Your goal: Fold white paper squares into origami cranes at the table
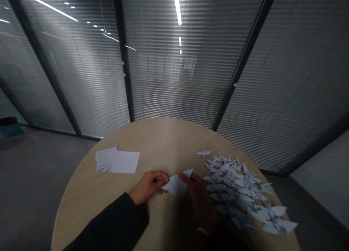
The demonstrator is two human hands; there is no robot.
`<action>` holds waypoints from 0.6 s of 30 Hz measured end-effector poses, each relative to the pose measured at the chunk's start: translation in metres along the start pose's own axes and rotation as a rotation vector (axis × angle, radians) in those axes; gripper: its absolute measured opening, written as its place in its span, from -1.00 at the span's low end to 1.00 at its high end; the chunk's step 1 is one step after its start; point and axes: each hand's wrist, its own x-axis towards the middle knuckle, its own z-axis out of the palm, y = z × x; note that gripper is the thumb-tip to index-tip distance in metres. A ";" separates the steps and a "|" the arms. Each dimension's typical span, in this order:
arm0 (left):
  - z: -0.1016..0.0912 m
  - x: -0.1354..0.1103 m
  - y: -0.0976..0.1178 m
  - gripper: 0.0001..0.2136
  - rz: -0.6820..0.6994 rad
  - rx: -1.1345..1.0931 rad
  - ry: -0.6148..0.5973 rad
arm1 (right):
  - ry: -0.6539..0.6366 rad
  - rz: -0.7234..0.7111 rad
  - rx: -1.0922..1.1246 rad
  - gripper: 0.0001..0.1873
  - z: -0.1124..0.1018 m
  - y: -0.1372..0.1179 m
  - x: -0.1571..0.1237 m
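A folded white paper piece (177, 185) is held between both hands over the round wooden table (163, 142). My left hand (148, 187) pinches its left corner with fingers closed. My right hand (200, 200) grips its right side, fingers curled on the paper. A black sleeve covers my left forearm. To the right lies a pile of folded white paper cranes (240, 193), with one single crane (203, 153) apart at the back.
A small stack of flat white paper sheets (117, 161) lies on the left part of the table. Behind the table stand glass walls with closed blinds (174, 69) and dark frames. Grey floor surrounds the table.
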 end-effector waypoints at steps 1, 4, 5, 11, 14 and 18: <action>0.000 0.000 0.000 -0.60 -0.011 -0.018 0.000 | 0.020 0.001 0.008 -0.63 -0.001 -0.001 0.000; -0.003 0.001 -0.001 -0.59 -0.026 -0.080 -0.007 | 0.067 -0.005 0.020 -0.62 -0.002 -0.001 0.000; -0.004 0.002 -0.001 -0.58 -0.034 -0.101 -0.006 | 0.083 -0.007 0.023 -0.62 -0.002 -0.001 0.000; -0.009 0.002 -0.003 -0.58 -0.083 -0.171 -0.001 | 0.169 -0.025 -0.039 -0.61 -0.004 -0.003 0.000; -0.011 0.001 -0.005 -0.56 -0.101 -0.186 -0.018 | 0.162 -0.039 -0.073 -0.58 -0.004 -0.003 0.000; -0.014 0.000 -0.008 -0.57 -0.132 -0.210 -0.013 | 0.156 -0.064 -0.085 -0.56 -0.004 -0.001 -0.001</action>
